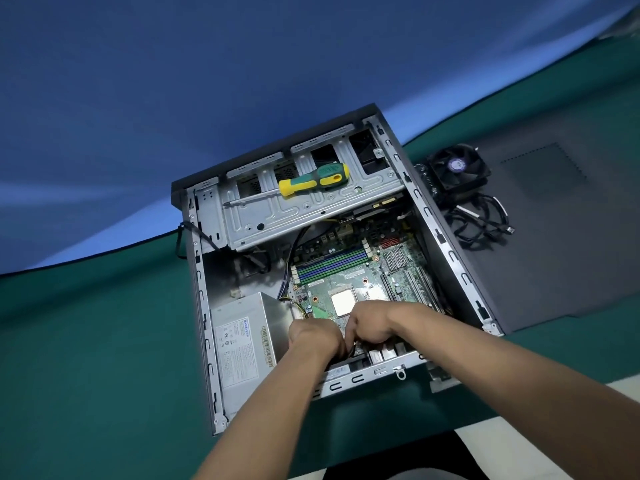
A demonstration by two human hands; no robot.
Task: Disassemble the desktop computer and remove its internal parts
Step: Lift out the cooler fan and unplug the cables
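- Both forearms reach in over the near wall of the computer case (363,377), which lies open on its side on the green table (86,341).
- Left hand (313,336) and right hand (369,323) sit knuckles-up, fingers curled down at the near edge of the motherboard (346,271); what they grip is hidden, so the hold cannot be confirmed.
- Handling: the board is thin, stiff and fragile. Hold it by its edges, clear of the bare processor (343,301).
- Power supply (242,337) sits left of the hands; judged heavy.
- Screwdriver (311,183) rests on the drive cage (294,209).
- Cooler fan (457,168) lies outside the case, removed.
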